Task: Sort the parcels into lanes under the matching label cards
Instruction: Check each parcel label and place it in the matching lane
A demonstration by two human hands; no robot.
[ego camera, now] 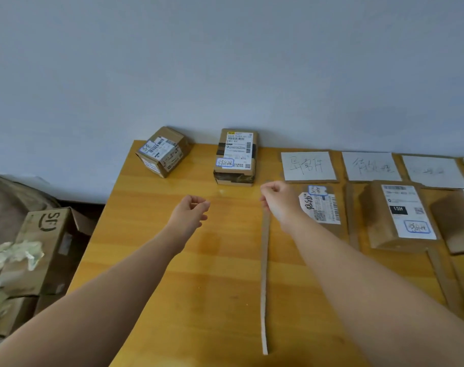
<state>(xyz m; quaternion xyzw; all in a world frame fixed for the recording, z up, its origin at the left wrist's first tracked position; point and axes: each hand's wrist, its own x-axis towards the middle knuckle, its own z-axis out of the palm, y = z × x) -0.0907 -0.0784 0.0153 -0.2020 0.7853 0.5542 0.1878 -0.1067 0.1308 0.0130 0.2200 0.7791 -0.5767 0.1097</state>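
Note:
Two unsorted cardboard parcels stand at the back of the wooden table (199,287): a small cube parcel (162,152) turned at an angle and a taller parcel (236,157) with a blue-framed sticker. White label cards (309,165) (371,165) (434,170) lie along the wall. Under the first card lies a flat parcel (321,207), under the second a larger parcel (403,215), and a third parcel (455,223) is cut by the right edge. My left hand (191,210) hovers with curled fingers, holding nothing. My right hand (278,200) is curled above the top of a divider strip (264,287).
More cardboard strips (354,215) separate the lanes to the right. Off the table's left edge, on the floor, stands a brown carton (43,234) with crumpled paper (16,254) on it. A plain wall closes the back.

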